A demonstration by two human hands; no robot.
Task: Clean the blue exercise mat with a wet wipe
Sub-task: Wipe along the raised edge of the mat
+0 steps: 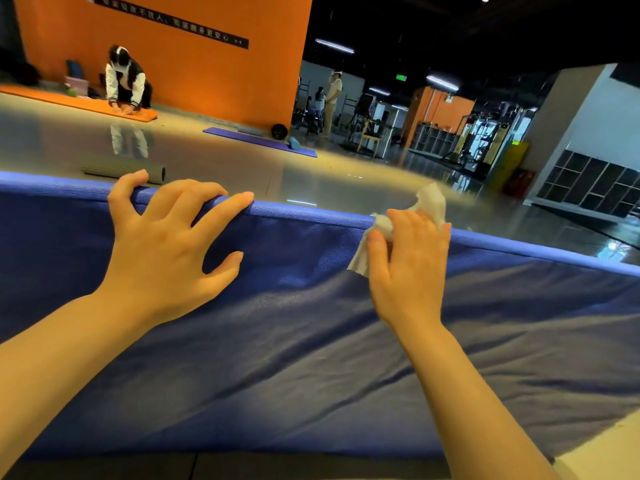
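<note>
The blue exercise mat (294, 358) fills the lower half of the view, its surface wrinkled and its far edge running from left to right. My left hand (166, 244) rests on the mat near that far edge, with the fingertips curled over the edge. My right hand (408, 261) presses a crumpled white wet wipe (429, 202) against the far edge; parts of the wipe stick out above the fingers and to the left of the thumb.
A rolled grey mat (121, 172) lies on the glossy floor just beyond the edge. Farther off lie a purple mat (256, 140) and an orange mat (79, 102) where a person (126, 81) kneels. Gym equipment and lockers stand at the right.
</note>
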